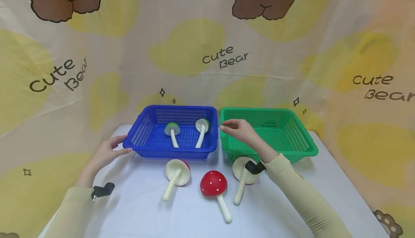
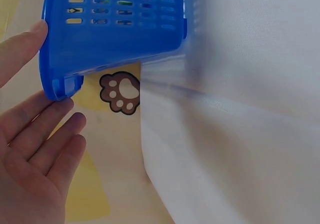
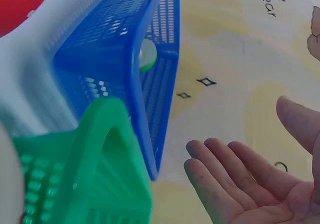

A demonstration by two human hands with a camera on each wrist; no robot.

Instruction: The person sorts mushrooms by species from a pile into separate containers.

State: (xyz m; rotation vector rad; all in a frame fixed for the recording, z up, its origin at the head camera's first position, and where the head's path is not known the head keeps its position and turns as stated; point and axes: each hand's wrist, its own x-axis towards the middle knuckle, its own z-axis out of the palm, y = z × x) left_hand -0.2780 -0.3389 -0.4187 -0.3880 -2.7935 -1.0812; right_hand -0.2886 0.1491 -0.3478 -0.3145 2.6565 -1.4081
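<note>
Along the table (image 1: 136, 205), in the head view, the blue basket (image 1: 146, 150) stands just beside the green basket (image 1: 275, 137). Both are moulded plastic with slotted walls, probably light, stiff and smooth; the rolled rim looks like the surest hold. The left hand (image 1: 105, 155) touches the blue rim at its left end, while the right hand (image 1: 240, 131) hovers over the green basket, holding nothing. Two green-capped mushrooms (image 1: 172, 129) (image 1: 202, 125) lie inside the blue basket. On the white cloth lie a red mushroom (image 1: 213, 184), dome up and white-dotted, and two mushrooms (image 1: 178, 173) (image 1: 240, 180) showing creamy undersides; they look light and firm, best taken by their thick stems.

From the left wrist, thumb and fingers span the rim widely, nearly straight, beside a paw print (image 2: 120, 92) on the backdrop.

From the right wrist, the palm is spread, thumb well apart from straight fingers. A pale blur at the left edge may be a mushroom's underside.
</note>
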